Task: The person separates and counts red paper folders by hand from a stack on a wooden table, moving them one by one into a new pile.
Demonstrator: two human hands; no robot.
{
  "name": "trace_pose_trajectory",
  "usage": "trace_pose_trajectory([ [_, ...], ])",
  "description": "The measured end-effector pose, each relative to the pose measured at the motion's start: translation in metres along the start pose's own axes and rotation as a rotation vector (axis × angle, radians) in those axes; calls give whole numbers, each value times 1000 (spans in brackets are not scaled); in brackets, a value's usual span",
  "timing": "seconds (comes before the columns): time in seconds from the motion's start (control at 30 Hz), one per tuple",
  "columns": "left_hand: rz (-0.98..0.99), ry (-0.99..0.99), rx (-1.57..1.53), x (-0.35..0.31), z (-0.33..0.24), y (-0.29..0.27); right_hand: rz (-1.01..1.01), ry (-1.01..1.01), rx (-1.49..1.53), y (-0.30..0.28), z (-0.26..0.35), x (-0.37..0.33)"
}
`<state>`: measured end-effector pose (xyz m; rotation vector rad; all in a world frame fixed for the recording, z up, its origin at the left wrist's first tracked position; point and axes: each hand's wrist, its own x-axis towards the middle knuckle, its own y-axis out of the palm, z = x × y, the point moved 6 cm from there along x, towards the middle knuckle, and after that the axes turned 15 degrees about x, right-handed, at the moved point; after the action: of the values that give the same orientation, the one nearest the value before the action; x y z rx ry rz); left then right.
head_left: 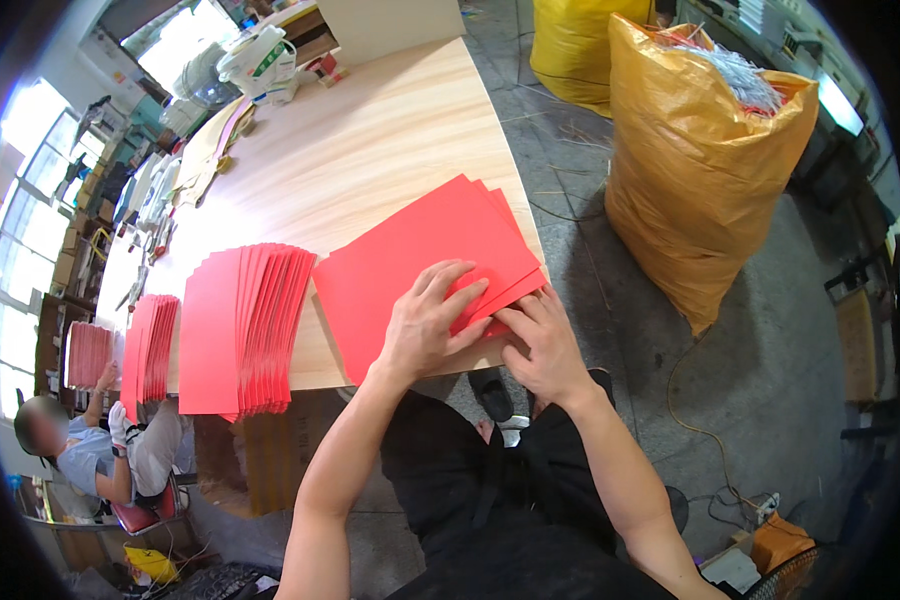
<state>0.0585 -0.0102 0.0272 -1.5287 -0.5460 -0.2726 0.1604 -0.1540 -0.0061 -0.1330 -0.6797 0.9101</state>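
Note:
A small stack of red paper sheets (420, 240), slightly fanned at its right side, lies at the table's near right corner. My left hand (425, 320) rests on the top sheet, its fingers apart and the thumb pointing toward the right hand. At the stack's near right edge, my right hand (545, 350) has its fingers bent around the sheet edges; some fingertips are hidden. Left of the stack, a thick fanned row of folded red paper (215, 330) overhangs the table's near edge.
Farther left are a smaller red pile (155, 340) and another red pile (88, 355). A seated person (95, 455) works there, a white glove on one hand. A white bucket (260, 65) stands at the table's far end. Yellow sacks (700, 150) stand right of the table (400, 120).

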Motion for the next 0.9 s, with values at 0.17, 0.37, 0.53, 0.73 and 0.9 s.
trace_pose_trajectory([
  [0.17,58,-2,-70,-2,5,8,-355,215,40,-44,-25,-26],
  [0.37,59,-86,-161,-2,4,5,96,407,-228,-48,-27,3],
  [0.53,-27,-14,-195,-3,11,0,-15,439,11,-42,20,38],
  [0.73,70,-173,-405,-5,20,1,-271,376,380,-8,-11,34],
  [0.9,69,-155,-370,-4,22,2,-213,315,370,-10,-12,33],
])
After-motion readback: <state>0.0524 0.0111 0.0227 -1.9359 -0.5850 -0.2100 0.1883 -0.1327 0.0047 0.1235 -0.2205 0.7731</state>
